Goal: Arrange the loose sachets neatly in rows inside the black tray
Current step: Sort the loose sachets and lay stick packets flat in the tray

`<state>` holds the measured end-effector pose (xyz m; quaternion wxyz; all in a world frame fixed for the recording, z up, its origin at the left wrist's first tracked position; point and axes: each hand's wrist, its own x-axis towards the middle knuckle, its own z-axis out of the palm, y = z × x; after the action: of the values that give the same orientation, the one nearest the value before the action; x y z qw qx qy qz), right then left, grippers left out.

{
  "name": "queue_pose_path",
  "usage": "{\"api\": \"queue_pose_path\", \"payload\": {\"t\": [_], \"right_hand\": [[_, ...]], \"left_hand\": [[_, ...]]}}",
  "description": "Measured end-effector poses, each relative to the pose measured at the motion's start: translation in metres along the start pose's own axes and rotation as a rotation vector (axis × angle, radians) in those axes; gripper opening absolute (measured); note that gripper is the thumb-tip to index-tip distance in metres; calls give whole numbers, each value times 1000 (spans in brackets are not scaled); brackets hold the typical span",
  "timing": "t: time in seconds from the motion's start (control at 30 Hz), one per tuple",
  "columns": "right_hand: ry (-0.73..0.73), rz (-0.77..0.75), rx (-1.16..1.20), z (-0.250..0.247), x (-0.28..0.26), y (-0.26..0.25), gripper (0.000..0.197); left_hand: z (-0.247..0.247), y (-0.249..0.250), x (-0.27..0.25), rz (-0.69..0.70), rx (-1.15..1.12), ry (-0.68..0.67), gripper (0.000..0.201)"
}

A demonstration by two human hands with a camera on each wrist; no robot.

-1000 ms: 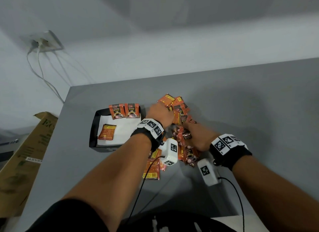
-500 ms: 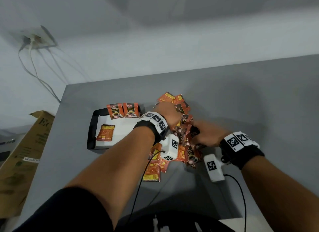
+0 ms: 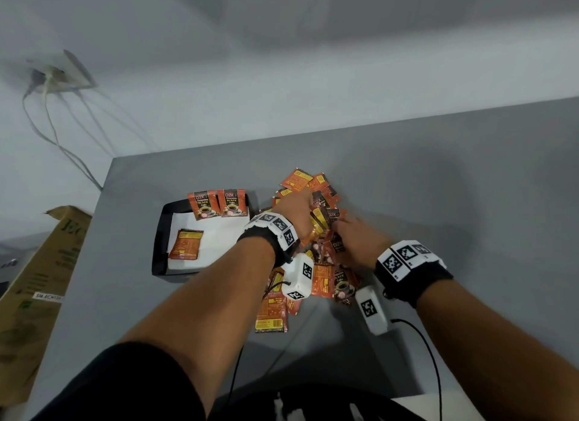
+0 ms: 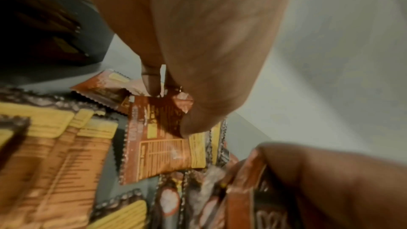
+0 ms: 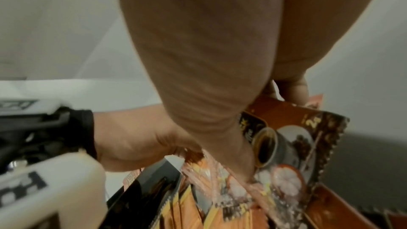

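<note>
The black tray (image 3: 159, 232) with a white liner lies at the left of the grey table. Two sachets (image 3: 216, 203) stand against its far wall and one sachet (image 3: 186, 244) lies flat near its front. To the right is a heap of loose orange and black sachets (image 3: 313, 188). My left hand (image 3: 297, 206) reaches down into the heap, thumb and forefinger closing on an orange sachet (image 4: 158, 145). Just to the right, my right hand (image 3: 343, 229) pinches a sachet with a coffee-cup picture (image 5: 286, 137), thumb in front and fingers behind.
A cardboard box (image 3: 34, 282) stands off the table's left edge. A wall socket with cables (image 3: 56, 79) is on the wall at the far left. More sachets (image 3: 271, 314) lie under my left forearm. The grey table (image 3: 454, 201) runs on to the right.
Both hands have stayed in the heap. The right hand has shifted a little farther in and toward the left hand. The three sachets in the tray have not moved.
</note>
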<state>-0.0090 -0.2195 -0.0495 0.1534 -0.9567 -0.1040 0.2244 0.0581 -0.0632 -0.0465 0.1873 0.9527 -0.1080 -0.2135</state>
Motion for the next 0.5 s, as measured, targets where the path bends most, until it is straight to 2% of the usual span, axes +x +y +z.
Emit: {"api": "queue_pose_path", "payload": {"t": [0.1, 0.27, 0.37, 0.43, 0.5], "right_hand": [[41, 0, -37, 5, -2, 1, 51], [75, -25, -13, 8, -4, 3, 53], [114, -37, -7, 10, -5, 4, 56], [139, -55, -11, 11, -6, 4, 53], [128, -66, 51, 11, -6, 2, 44]], "left_hand": [[-15, 5, -8, -9, -61, 47, 52], [-45, 2, -29, 10, -104, 118, 20], [-51, -2, -55, 25, -90, 32, 19], [-46, 0, -72, 44, -82, -80, 37], [-35, -3, -85, 74, -22, -166, 48]]}}
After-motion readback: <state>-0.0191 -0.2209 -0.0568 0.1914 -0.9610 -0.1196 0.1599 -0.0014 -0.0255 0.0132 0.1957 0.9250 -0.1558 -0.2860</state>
